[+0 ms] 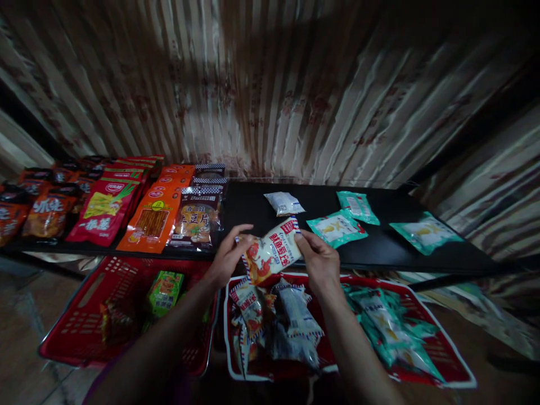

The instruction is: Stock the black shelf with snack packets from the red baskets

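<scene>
Between my two hands, a white and red snack bag with a striped edge is held over the shelf's front edge, its printed face toward me. My left hand pinches the bag's left end, with the index finger stretched out above it. Closed on the bag's right end is my right hand. Behind the bag, a similar pale bag lies on the black shelf. A teal snack bag lies just beyond my right hand. Below, a red basket with a white rim holds several bags of the striped-edge kind.
Rows of orange, pink and dark snack packs fill the shelf's left side. More teal bags lie to the right. Another red basket stands lower left with a green pack; teal bags lie lower right. A curtain hangs behind.
</scene>
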Motion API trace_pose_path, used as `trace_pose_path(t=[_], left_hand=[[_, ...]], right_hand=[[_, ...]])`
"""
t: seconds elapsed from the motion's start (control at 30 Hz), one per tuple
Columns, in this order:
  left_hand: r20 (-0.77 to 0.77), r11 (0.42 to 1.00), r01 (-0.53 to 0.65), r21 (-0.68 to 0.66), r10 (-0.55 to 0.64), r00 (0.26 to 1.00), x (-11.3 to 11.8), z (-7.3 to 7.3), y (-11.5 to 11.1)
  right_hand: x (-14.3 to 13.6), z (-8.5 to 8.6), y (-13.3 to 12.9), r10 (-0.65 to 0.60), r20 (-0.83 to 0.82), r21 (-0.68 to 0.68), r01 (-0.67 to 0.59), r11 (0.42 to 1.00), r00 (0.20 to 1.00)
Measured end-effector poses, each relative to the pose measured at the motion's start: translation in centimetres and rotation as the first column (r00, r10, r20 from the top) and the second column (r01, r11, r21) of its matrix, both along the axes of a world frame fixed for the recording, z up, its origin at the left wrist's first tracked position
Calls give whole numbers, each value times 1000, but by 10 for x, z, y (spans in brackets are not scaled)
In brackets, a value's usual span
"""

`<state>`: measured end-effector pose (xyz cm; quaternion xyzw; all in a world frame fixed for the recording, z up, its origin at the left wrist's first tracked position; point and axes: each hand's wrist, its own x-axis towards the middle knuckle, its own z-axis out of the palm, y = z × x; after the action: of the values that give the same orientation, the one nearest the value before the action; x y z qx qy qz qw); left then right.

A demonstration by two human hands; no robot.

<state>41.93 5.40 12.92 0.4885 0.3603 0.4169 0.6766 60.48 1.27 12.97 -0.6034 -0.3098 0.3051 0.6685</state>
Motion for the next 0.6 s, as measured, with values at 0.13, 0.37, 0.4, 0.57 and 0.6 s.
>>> trace_pose_path(t=[0.13,0.37,0.4,0.57,0.6], left_hand=[[32,941,338,-24,-338,941,2,14,1],[217,846,514,-142,-480,850,11,6,-8],[207,872,461,-163,-427,880,15,5,-9],[224,961,167,-222,-117,968,27,6,-4],[261,969,114,-221,-54,964,26,7,-1]], right_hand=[[10,17,8,6,101,-31,-3,1000,995],[4,20,10,135,157,-63,-126,990,978],[2,19,12,139,160,-42,-134,990,977],[-11,22,14,72,-152,131,-52,990,986],[-16,23,12,86,-229,98,-65,993,970]])
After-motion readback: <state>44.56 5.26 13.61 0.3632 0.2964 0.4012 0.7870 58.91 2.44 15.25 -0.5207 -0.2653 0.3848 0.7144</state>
